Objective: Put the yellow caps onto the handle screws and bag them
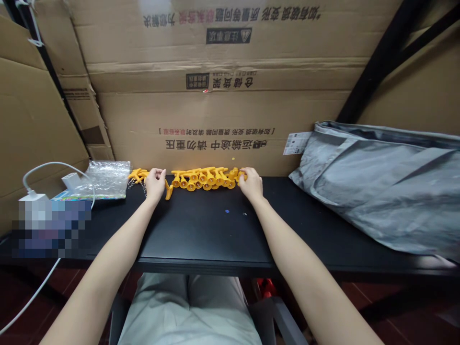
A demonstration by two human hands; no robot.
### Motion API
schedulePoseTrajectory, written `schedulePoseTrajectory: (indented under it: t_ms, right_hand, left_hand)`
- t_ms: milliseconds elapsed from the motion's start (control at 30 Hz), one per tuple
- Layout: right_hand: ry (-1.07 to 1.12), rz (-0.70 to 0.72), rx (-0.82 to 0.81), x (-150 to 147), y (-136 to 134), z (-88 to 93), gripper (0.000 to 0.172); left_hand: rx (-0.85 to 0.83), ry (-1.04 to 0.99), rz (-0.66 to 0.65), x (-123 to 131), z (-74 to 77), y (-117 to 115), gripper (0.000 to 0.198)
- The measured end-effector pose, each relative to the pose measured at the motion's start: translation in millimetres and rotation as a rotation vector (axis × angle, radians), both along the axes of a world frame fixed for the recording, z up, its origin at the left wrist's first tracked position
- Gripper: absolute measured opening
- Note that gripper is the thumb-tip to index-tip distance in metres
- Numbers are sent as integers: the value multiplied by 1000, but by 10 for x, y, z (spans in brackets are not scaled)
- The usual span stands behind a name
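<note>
Along the back of the black table [201,225] lies a row of yellow funnel-shaped plastic pieces [206,178], stacked with their round cup ends toward me. At the row's left, my left hand [155,184] is closed, with a curved yellow plastic piece [168,190] at its fingertips. Behind that hand, partly hidden, is a small heap of yellow parts [138,175] with thin dark chains or springs. My right hand [252,183] is at the row's right end, its fingers bent around a yellow plastic piece [241,178] that they partly cover.
A large cardboard sheet [223,110] stands behind the table. On the right rests a grey bag [377,187]. To the left are bubble wrap [108,175], a white charger [34,203] with its cable, and a blurred-out item. Small blue scrap [227,211] lies mid-table.
</note>
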State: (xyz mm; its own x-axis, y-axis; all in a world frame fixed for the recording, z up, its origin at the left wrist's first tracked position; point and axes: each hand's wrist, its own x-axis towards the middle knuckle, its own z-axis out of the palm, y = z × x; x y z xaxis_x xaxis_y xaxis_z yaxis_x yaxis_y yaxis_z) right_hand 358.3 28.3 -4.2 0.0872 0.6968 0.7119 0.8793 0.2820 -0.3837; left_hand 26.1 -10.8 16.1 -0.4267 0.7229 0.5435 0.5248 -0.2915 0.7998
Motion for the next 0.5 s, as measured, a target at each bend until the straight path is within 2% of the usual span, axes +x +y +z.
schedulePoseTrajectory:
  t_ms: [233,367,500]
  right_hand:
    - [131,-121,47,164,69,-46,28]
    - [215,-187,1,312,137,-165,23]
    - [259,-206,-69,386,195,-294,13]
  left_hand:
    - [-177,75,-86,-23,-103,62,20]
    - [-306,222,-123,-44,-205,106,24]
    - [-394,321,-170,-55,-280,151,18]
